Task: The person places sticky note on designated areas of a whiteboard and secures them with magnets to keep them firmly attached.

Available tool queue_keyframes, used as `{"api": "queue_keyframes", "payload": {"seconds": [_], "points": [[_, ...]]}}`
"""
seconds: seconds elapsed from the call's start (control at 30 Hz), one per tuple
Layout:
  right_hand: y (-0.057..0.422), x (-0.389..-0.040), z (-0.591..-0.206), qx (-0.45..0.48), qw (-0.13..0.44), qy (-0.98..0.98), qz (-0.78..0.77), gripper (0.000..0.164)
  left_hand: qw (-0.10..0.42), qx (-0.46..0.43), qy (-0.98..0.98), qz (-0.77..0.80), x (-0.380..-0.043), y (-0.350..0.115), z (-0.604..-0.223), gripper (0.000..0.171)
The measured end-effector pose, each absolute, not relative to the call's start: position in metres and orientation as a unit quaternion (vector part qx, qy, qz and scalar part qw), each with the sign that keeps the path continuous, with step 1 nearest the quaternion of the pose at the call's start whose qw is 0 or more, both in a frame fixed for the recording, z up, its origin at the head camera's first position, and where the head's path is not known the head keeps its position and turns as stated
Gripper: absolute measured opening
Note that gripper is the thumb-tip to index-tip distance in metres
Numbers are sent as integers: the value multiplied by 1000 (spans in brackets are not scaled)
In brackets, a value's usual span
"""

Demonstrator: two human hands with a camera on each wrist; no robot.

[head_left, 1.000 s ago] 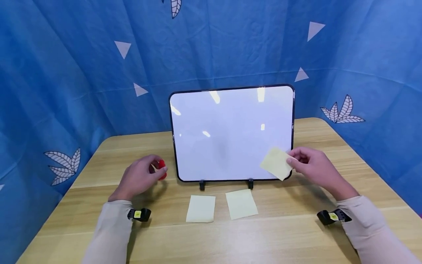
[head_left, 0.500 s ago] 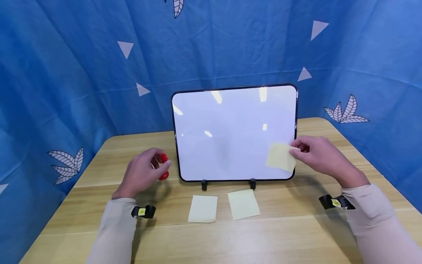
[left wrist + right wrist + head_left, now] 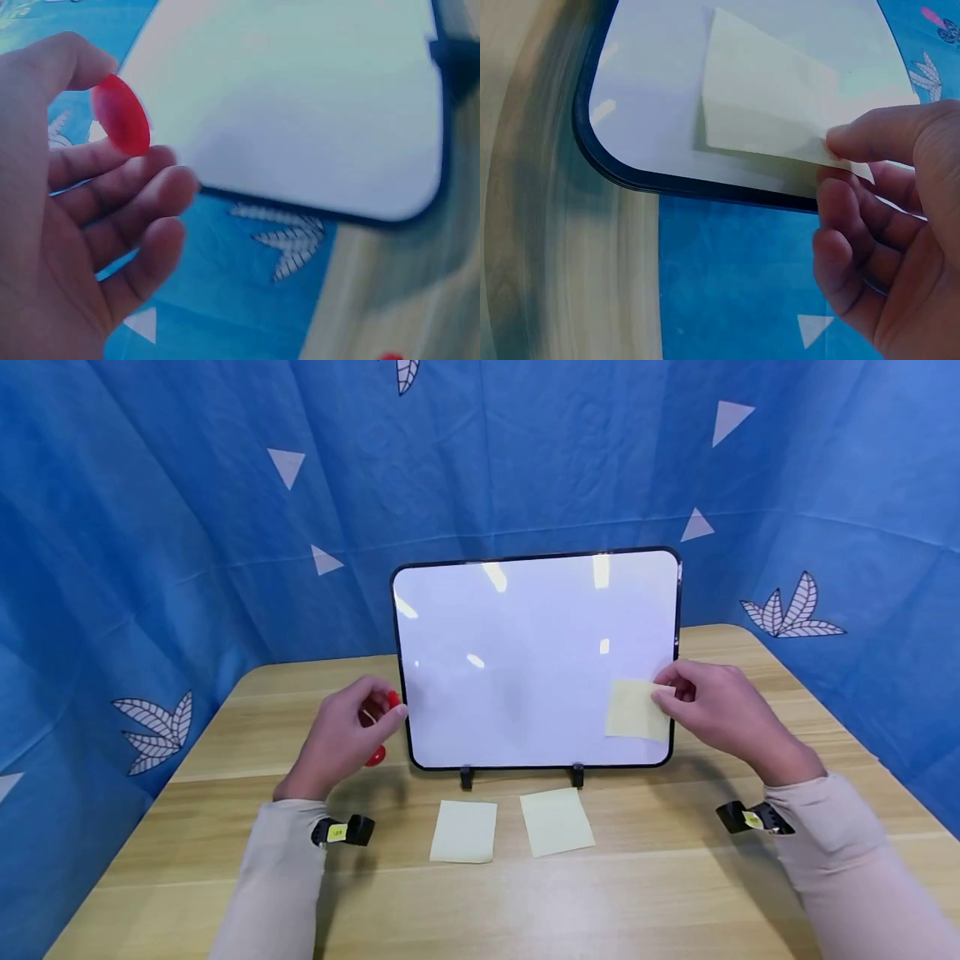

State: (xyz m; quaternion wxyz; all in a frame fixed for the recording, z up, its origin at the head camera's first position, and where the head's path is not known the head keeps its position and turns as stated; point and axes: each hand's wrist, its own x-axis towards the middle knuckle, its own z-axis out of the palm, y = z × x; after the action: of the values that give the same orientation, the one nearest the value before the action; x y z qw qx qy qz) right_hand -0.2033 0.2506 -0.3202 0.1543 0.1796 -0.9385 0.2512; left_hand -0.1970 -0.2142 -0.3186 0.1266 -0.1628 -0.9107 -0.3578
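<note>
My left hand [image 3: 348, 731] pinches a small red round magnet [image 3: 122, 116] between thumb and forefinger, beside the lower left edge of the whiteboard [image 3: 517, 643]. The other fingers are loosely bent below it in the left wrist view. A second red magnet [image 3: 377, 756] lies on the table just under that hand. At the board's lower right, my right hand [image 3: 716, 710] pinches a pale yellow sticky note [image 3: 636, 710] by its right edge, between thumb and fingers. The note [image 3: 769, 94] overlaps the board's face, and its shadow shows along its lower edge in the right wrist view.
Two more pale notes, a left one [image 3: 463, 832] and a right one [image 3: 557, 822], lie on the wooden table [image 3: 525, 910] before the board. Small black feet [image 3: 577, 775] hold the board up. A blue patterned curtain [image 3: 525, 460] surrounds the table's back and sides.
My left hand has lifted the red magnet up and right toward the board, leaving the second one on the table. My right hand has raised the note, which has turned from slanted to nearly level.
</note>
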Motion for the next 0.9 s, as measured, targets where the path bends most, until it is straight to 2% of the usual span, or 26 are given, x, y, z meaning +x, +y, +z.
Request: {"api": "queue_keyframes", "payload": {"seconds": [0.33,0.53,0.9], "points": [[246,-205,-325,170,228,-924,256,13,96,-193,-904,-370,-197,-189,-308,30],[248,-205,-325,157,250,-917,267,20,79,-197,-903,-375,-199,-173,-308,39],[250,-207,-327,184,293,-904,253,10,72,-219,-893,-386,-207,-142,-308,43]]}}
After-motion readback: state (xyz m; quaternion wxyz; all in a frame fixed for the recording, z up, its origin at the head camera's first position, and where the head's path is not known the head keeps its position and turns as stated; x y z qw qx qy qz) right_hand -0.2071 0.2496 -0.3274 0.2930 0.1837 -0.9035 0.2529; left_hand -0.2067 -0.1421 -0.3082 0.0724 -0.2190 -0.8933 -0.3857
